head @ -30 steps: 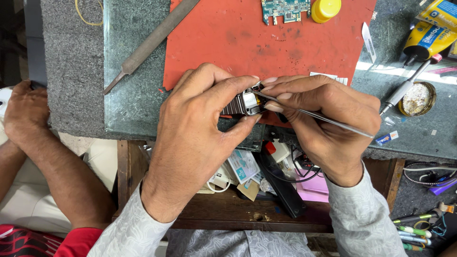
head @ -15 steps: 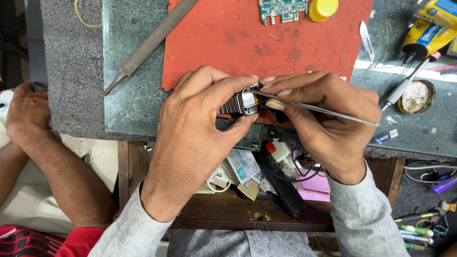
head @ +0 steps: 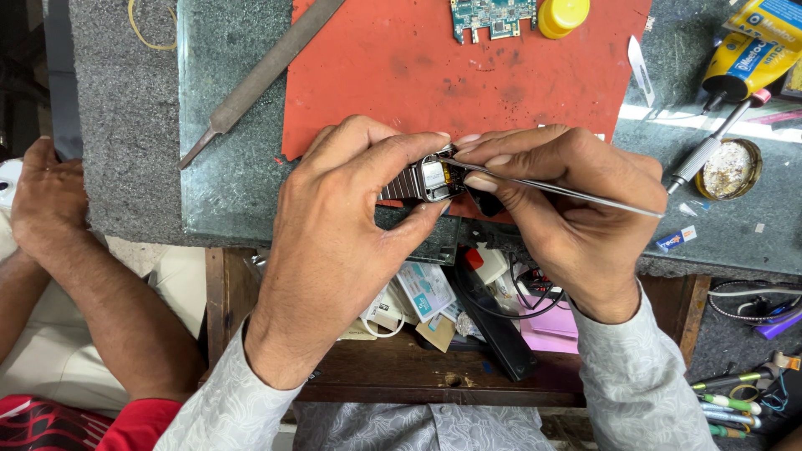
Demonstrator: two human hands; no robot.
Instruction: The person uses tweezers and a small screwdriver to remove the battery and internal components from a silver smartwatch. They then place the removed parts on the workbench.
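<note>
An open drawer (head: 468, 351) under the bench's near edge holds papers, small boxes and cables. Above that edge both hands meet. The left hand (head: 334, 242) pinches a small metal watch (head: 430, 179) between thumb and fingers, its band running under the palm. The right hand (head: 568, 217) is closed on thin tweezers (head: 576, 192), whose tip touches the watch. Beyond lies a red mat (head: 418, 75); a circuit board (head: 493, 15) and a yellow cap (head: 564, 15) sit at its far edge. A file (head: 259, 79) lies slanted across the mat's far left corner. To the right, a screwdriver (head: 710, 146) rests just beside a round tin (head: 728, 169). Another person's hand (head: 46, 192) rests at the bench's left edge.
</note>
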